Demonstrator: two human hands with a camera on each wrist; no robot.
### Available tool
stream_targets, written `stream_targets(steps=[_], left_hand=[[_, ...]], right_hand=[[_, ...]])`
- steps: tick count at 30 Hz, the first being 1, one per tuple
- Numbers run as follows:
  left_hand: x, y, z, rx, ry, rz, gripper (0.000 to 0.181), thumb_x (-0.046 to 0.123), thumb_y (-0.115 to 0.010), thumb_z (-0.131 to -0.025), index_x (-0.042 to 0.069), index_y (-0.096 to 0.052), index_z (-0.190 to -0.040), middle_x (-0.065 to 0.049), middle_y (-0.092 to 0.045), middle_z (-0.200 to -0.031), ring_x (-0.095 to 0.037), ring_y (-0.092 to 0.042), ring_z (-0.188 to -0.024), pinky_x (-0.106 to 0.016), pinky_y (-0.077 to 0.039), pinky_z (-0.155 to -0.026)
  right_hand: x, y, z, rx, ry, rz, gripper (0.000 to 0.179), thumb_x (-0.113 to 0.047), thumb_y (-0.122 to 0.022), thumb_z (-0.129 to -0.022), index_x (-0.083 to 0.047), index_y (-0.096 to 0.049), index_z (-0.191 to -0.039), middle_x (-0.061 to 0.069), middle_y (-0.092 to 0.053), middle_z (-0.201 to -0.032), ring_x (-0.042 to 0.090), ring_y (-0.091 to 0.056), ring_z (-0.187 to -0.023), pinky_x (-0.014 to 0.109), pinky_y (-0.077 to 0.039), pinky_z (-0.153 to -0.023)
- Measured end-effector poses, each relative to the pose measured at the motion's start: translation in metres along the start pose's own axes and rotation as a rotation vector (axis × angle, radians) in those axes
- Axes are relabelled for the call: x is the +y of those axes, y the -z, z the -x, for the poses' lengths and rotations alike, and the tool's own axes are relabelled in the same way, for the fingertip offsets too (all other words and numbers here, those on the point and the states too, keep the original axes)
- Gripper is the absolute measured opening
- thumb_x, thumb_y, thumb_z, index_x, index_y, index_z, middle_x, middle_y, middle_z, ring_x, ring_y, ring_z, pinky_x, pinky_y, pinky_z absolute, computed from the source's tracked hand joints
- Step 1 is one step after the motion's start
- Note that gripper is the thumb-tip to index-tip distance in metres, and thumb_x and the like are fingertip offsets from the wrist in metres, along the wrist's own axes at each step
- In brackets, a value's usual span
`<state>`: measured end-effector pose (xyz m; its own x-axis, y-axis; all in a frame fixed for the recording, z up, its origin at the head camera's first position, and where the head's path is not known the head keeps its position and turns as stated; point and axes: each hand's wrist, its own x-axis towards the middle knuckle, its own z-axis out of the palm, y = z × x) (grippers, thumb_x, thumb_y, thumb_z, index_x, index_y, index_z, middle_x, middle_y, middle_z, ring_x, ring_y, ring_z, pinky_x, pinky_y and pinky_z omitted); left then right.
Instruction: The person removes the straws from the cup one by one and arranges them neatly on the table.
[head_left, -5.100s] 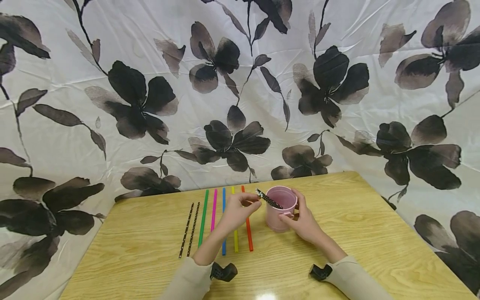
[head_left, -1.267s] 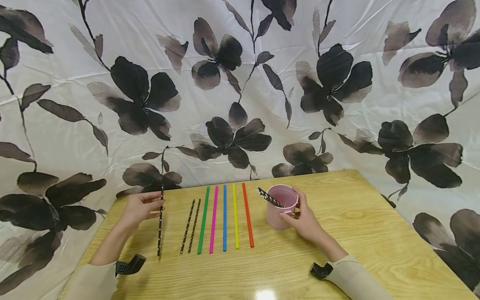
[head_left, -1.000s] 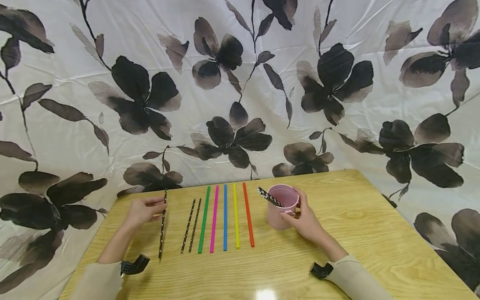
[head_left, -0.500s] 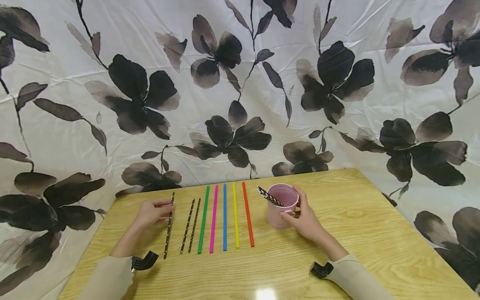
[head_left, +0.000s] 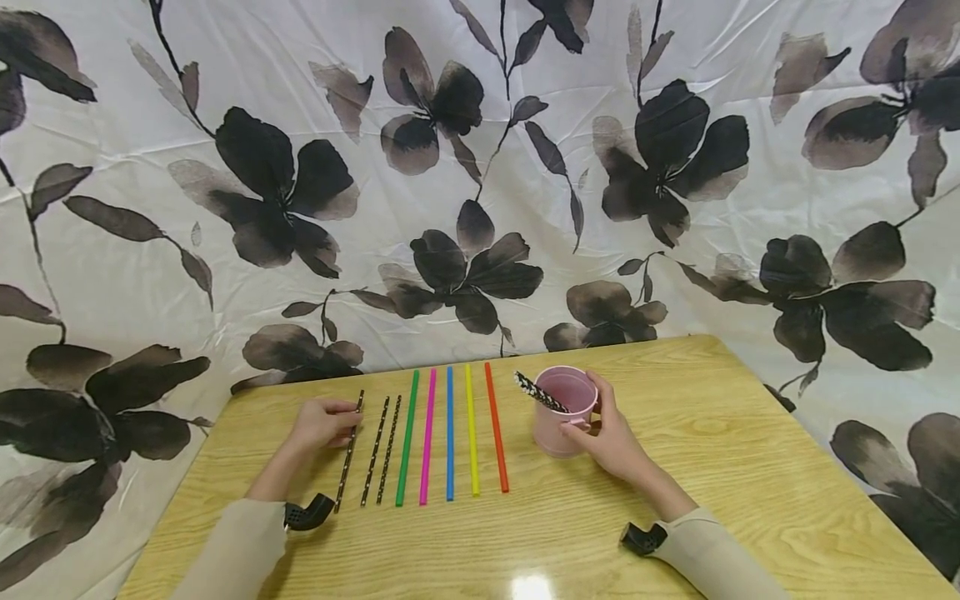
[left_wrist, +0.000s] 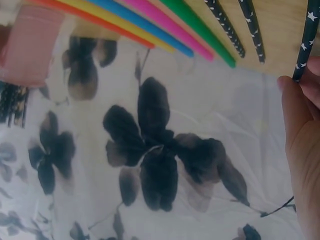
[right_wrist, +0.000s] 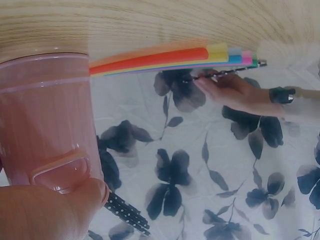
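My left hand [head_left: 322,423] pinches a black straw with white stars [left_wrist: 306,42] near its far end, at the left end of a row of straws. Two more black patterned straws [head_left: 375,454] lie just right of it. Beyond them come a green straw [head_left: 407,442], a pink straw [head_left: 428,437], a blue straw [head_left: 450,437], a yellow straw [head_left: 472,433] and a red straw [head_left: 497,429]. My right hand [head_left: 615,437] grips a small pink bucket [head_left: 550,437] by its side, thumb near its little handle. Black-and-white patterned straws [head_left: 536,390] lean out of the bucket's left rim.
The wooden table [head_left: 675,417] carries everything. Behind it hangs a white cloth [head_left: 465,192] printed with dark flowers. Each wrist wears a black camera, such as the left wrist's camera [head_left: 309,511].
My left hand left the straws in the bucket, then appeared at the far left with a starred straw. It has since moved right and lowered it beside the row. The right hand keeps holding the bucket.
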<state>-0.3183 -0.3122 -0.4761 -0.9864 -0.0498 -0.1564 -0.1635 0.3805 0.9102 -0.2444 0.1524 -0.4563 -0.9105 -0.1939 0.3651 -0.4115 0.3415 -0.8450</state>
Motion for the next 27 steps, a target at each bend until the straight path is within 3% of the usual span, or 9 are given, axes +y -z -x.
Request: stream_targets(steps=[10, 20, 27], left_hand=[[0.0, -0.01, -0.01, -0.001, 0.016, -0.063, 0.038, 0.012, -0.068, -0.077, -0.003, -0.059, -0.11, -0.01, -0.063, -0.08, -0.017, -0.059, -0.062, -0.031, -0.052, -0.052], [0.001, -0.018, -0.015, -0.004, 0.021, -0.109, 0.037, 0.011, -0.069, -0.076, -0.004, -0.059, -0.109, -0.009, -0.061, -0.077, -0.015, -0.057, -0.06, -0.031, -0.052, -0.052], [0.003, -0.02, -0.016, 0.008, 0.019, -0.133, 0.034, 0.01, -0.069, -0.075, -0.004, -0.061, -0.106, -0.011, -0.059, -0.075, -0.015, -0.056, -0.057, -0.031, -0.052, -0.052]], right_hand=[[0.001, 0.0, 0.0, 0.001, 0.006, -0.004, 0.088, -0.017, -0.071, -0.076, -0.015, -0.01, -0.139, 0.024, -0.041, -0.123, 0.026, -0.051, -0.097, 0.032, -0.048, -0.074], [0.038, -0.003, -0.004, 0.003, 0.011, 0.016, 0.091, -0.029, -0.071, -0.075, -0.024, -0.008, -0.14, 0.013, -0.041, -0.125, 0.02, -0.051, -0.098, 0.03, -0.048, -0.073], [0.011, 0.0, 0.0, 0.006, 0.0, -0.018, 0.089, -0.021, -0.072, -0.075, -0.016, -0.011, -0.14, 0.021, -0.04, -0.123, 0.026, -0.05, -0.097, 0.031, -0.048, -0.072]])
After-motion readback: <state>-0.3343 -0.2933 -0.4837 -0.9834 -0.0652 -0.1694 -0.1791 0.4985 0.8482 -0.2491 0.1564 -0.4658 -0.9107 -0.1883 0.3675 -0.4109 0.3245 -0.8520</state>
